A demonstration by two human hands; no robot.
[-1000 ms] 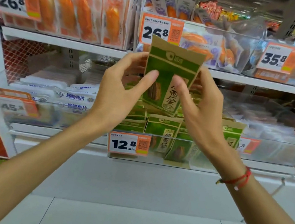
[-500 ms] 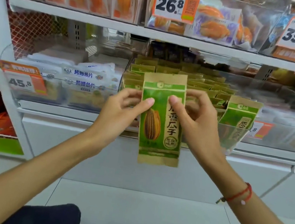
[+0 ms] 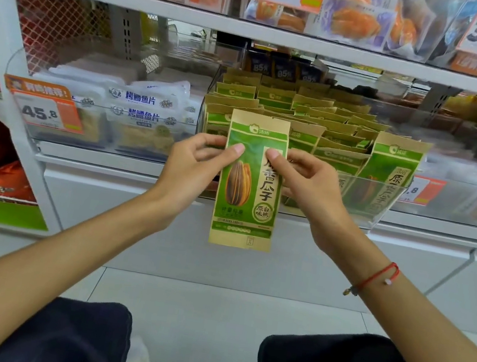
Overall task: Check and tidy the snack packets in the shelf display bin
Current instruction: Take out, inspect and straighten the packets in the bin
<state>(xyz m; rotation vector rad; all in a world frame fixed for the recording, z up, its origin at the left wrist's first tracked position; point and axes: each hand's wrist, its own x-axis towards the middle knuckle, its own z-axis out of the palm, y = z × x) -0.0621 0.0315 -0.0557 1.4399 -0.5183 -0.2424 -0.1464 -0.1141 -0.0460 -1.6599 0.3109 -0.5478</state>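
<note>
Snack packet (image 3: 249, 182), green and kraft, sunflower-seed print, upright, both hands' grip pinching it

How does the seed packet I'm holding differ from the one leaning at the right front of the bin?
The held packet is out of the clear bin, pinched by the left hand and right hand; the leaning packet sits inside, untouched. The held packet hangs upright and shows fully; the leaning packet tilts and shows partly through the bin wall. Both share the same green and tan design.
</note>
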